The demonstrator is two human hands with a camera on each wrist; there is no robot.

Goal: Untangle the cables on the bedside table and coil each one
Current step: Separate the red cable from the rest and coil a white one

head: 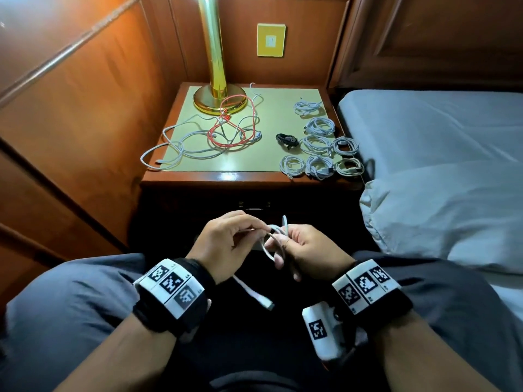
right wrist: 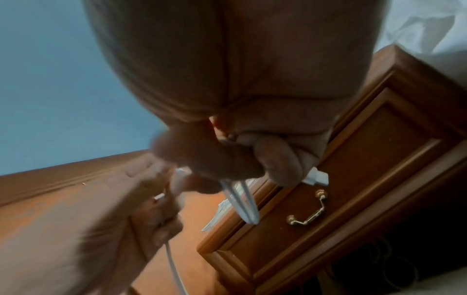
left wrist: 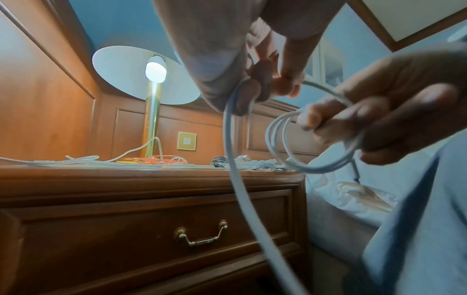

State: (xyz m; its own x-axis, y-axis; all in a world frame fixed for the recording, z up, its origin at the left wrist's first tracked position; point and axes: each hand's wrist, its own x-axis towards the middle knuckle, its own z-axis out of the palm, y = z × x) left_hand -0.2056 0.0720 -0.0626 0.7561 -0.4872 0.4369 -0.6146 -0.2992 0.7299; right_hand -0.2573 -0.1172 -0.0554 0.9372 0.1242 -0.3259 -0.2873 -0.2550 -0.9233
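Tight spot here: the nightstand (head: 249,176) is wedged between a wood panel wall (head: 85,114) on the left and the bed (head: 424,131) on the right, so the only free room is the gap over the lap, in front of its drawer (left wrist: 177,229). That's where both hands sit, close together, well short of the front edge.

The right hand (head: 308,247) has its fingers curled through a few round loops of a thin white cable (head: 273,244), one plug poking out past the fingers. The left hand (head: 226,241) pinches the same cable between thumb and fingertips; the loose tail drops from there and its other plug (head: 267,304) hangs low between the knees.

No boxes or trays anywhere, everything lies straight on the glossy green top. Left half: a tangle (head: 203,137) of white and red cords, some loops spilling over the left edge, the red one lying up against the shiny brass lamp base (head: 219,101). Right half: white coils (head: 319,145) in tidy rows near the bed-side edge, plus one black coil (head: 287,140) just beside them.
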